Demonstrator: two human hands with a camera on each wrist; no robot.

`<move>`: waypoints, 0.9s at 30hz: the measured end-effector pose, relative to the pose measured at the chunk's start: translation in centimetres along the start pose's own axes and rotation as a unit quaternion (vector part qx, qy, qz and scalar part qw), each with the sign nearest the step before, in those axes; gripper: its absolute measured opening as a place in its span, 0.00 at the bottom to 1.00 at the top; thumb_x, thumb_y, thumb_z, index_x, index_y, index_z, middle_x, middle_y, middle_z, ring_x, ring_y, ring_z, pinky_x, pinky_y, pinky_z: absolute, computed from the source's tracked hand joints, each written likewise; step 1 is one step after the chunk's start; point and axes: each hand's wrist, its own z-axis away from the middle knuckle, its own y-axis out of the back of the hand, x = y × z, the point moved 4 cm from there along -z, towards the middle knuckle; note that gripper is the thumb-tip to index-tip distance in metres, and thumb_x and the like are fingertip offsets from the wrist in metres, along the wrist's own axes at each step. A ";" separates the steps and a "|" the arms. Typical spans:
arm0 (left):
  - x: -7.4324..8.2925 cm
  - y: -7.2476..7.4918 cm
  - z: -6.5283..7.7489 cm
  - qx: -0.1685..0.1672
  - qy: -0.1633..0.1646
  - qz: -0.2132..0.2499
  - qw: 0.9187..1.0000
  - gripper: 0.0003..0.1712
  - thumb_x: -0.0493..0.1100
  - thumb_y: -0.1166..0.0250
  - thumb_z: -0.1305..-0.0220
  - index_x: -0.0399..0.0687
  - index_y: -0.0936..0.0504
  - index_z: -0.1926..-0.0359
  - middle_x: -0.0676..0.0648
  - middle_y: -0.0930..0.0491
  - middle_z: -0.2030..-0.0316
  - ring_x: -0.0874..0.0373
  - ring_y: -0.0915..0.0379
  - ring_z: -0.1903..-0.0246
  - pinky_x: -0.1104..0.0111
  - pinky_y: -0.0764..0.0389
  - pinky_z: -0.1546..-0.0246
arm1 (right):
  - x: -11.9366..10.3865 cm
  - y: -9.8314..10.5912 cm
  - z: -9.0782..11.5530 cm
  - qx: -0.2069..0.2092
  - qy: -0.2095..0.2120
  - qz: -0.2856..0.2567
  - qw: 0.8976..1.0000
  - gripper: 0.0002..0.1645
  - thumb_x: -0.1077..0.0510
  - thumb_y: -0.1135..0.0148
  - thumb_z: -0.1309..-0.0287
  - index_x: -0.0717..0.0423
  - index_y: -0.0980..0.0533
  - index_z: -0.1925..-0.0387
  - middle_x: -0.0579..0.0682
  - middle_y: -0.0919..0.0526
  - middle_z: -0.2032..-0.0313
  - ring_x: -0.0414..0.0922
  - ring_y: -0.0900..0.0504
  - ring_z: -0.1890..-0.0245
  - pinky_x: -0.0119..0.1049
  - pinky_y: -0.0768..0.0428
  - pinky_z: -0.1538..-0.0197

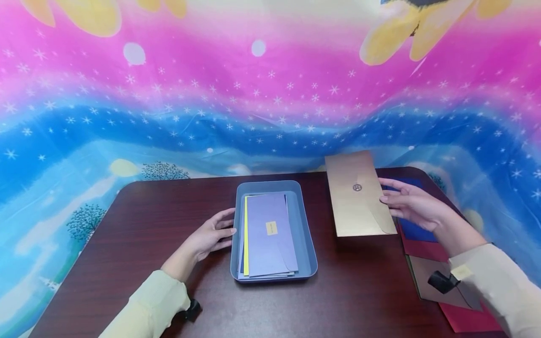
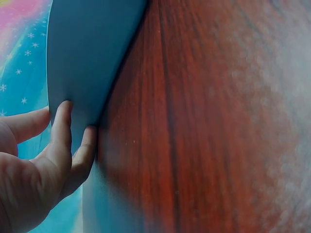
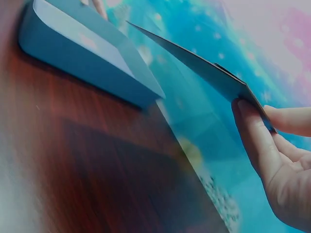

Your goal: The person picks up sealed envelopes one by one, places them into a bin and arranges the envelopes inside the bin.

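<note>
A gold envelope point(image 1: 359, 211) with a small round dark mark is held above the table, right of the tray. My right hand point(image 1: 412, 205) pinches its right edge between thumb and fingers; the right wrist view shows the envelope point(image 3: 194, 63) nearly edge-on. The blue-grey tray point(image 1: 309, 234) stands at the table's middle. In it lies a light purple envelope point(image 1: 266, 249) with a small tan label, on top of a yellow one point(image 1: 246, 234) and others mostly covered. My left hand point(image 1: 209, 237) touches the tray's left wall, its fingertips against the outside point(image 2: 82, 63).
At the table's right side lie overlapping envelopes: a blue one point(image 1: 416, 230), a brown one point(image 1: 439, 277) and a red one point(image 1: 465, 319), partly beneath my right forearm. A patterned pink and blue cloth point(image 1: 270, 94) hangs behind the dark wooden table point(image 1: 169, 211).
</note>
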 end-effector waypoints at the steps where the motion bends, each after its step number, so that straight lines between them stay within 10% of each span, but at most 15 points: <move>1: 0.0 0.0 0.0 0.001 0.000 0.000 1.000 0.37 0.32 0.43 0.24 0.50 0.44 0.20 0.31 0.40 0.26 0.47 0.25 0.41 0.59 0.18 0.49 | -0.1 -0.5 -0.1 0.001 -0.005 0.005 1.000 0.37 0.68 0.50 0.24 0.55 0.53 0.22 0.41 0.18 0.47 0.41 0.16 0.50 0.36 0.17 0.49; 27: 0.0 -0.1 0.0 -0.003 -0.003 0.006 1.000 0.37 0.32 0.44 0.23 0.49 0.45 0.20 0.31 0.41 0.26 0.49 0.24 0.43 0.62 0.18 0.51 | 0.4 -12.1 -4.1 -0.061 -0.033 -0.055 0.996 0.42 0.71 0.51 0.26 0.65 0.60 0.21 0.50 0.17 0.48 0.43 0.16 0.50 0.40 0.18 0.45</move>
